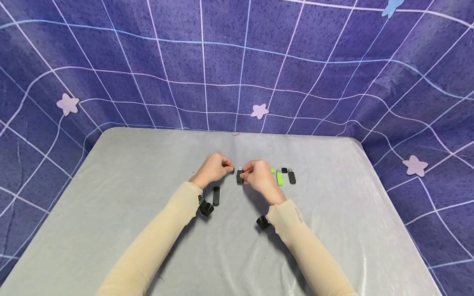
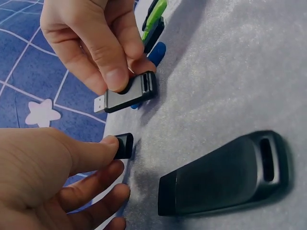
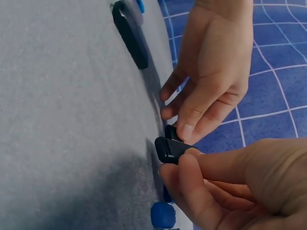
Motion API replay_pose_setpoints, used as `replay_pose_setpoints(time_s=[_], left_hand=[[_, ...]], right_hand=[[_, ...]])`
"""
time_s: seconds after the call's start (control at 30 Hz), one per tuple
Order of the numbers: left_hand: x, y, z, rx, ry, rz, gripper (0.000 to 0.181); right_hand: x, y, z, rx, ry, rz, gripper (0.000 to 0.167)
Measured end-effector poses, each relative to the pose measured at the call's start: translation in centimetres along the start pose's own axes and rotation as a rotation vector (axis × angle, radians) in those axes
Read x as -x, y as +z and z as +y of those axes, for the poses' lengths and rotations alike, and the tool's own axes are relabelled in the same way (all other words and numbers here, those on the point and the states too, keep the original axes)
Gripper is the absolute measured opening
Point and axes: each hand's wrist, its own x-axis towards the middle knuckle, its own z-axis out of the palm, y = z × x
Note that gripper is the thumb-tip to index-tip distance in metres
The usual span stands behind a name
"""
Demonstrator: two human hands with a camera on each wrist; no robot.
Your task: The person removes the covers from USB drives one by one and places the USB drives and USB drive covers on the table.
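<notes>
My left hand (image 1: pixel 214 167) pinches a small black cap (image 2: pixel 125 145) between thumb and fingers. In my right hand (image 1: pixel 261 176) is a black USB stick (image 2: pixel 132 93), gripped at its sides, its metal plug (image 2: pixel 99 104) bare. Cap and stick are held apart, a short gap between them in the left wrist view. Below the left hand a second black USB stick (image 1: pixel 216 196) lies on the grey cloth, its cap end (image 2: pixel 167 194) covered. Part of the held stick is hidden behind the right thumb and fingers.
Right of the right hand lie a green USB stick (image 1: pixel 279 178) with a green cap (image 1: pixel 273 170), and another black USB stick (image 1: pixel 292 177) with a black cap (image 1: pixel 284 170). A blue piece (image 3: pixel 163 214) shows partly near the right hand. A purple curtain (image 1: pixel 222 65) hangs behind the table.
</notes>
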Motion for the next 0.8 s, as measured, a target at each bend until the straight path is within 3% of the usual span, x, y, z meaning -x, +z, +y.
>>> replay_pose_setpoints(time_s=[0.4, 0.8], left_hand=[[-0.7, 0.6, -0.8, -0.056, 0.013, -0.008, 0.012], [-0.5, 0.9, -0.5, -0.047, 0.002, 0.006, 0.011]], right_hand=[[-0.4, 0.7, -0.4, 0.182, -0.002, -0.003, 0.011], [-0.3, 1.2, -0.5, 0.233, -0.005, 0.005, 0.013]])
